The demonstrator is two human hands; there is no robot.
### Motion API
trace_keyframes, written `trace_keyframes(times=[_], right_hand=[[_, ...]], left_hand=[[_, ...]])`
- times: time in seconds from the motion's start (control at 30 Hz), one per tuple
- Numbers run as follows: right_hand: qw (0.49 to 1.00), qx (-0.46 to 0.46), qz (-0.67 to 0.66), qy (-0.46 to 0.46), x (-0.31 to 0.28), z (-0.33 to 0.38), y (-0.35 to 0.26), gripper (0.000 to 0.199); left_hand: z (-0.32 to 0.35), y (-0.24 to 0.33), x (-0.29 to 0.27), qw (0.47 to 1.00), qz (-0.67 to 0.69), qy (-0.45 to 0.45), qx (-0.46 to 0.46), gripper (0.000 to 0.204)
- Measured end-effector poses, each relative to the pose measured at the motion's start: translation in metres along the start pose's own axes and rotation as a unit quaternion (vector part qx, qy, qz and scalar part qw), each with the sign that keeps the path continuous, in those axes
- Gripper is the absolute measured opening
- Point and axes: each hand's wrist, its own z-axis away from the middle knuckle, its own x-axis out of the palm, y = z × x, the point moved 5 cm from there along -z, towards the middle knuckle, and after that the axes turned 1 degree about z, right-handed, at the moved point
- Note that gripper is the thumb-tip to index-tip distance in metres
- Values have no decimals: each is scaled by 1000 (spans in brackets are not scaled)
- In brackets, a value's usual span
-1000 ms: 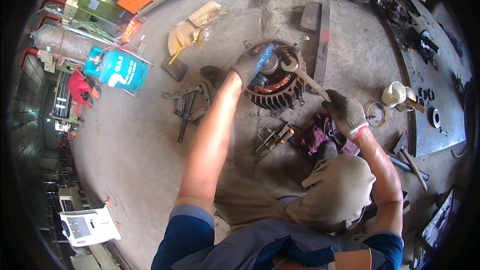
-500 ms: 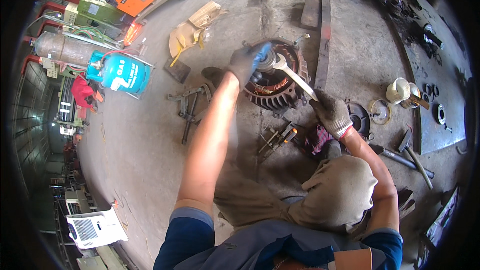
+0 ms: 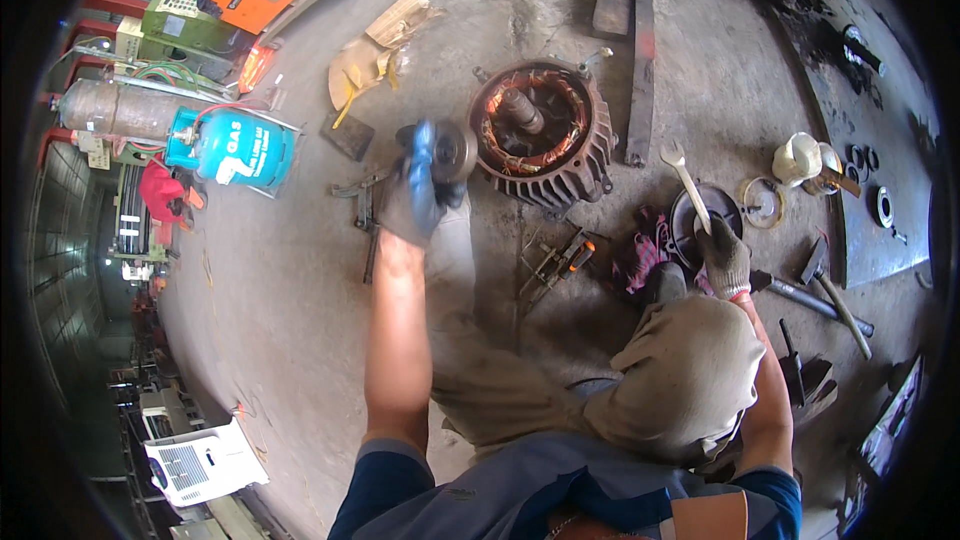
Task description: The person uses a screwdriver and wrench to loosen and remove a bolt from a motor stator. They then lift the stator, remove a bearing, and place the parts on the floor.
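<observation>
My left hand, in a dark glove with blue on it, is closed around a round metal part that looks like a bearing; blur hides its detail. It is held just left of the finned motor housing, apart from it. Inside the housing, a ring of copper windings surrounds a bare upright shaft. My right hand, in a grey knit glove, grips an open-end wrench by its lower end, jaw pointing away from me. The wrench is above a round dark cover on the floor.
A puller lies left of my left hand. A small puller, an orange-handled tool and a pink cloth lie nearby. At right are a hammer, a white tub and a flat bar. A gas cylinder stands left.
My left hand has moved left off the shaft with the round metal part, leaving the shaft bare. My right hand has drawn the wrench away to the right.
</observation>
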Motion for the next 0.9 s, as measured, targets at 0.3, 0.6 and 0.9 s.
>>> trace_keyframes(times=[0.3, 0.6, 0.9], right_hand=[[991, 94, 101, 1, 53, 57, 104, 37], [994, 89, 66, 16, 72, 65, 127, 38], [994, 110, 16, 9, 68, 66, 119, 37]], left_hand=[[47, -125, 9, 968, -201, -136, -66, 33], [39, -226, 69, 743, -589, -305, -91, 44], [47, -208, 109, 743, -555, -372, -33, 51]])
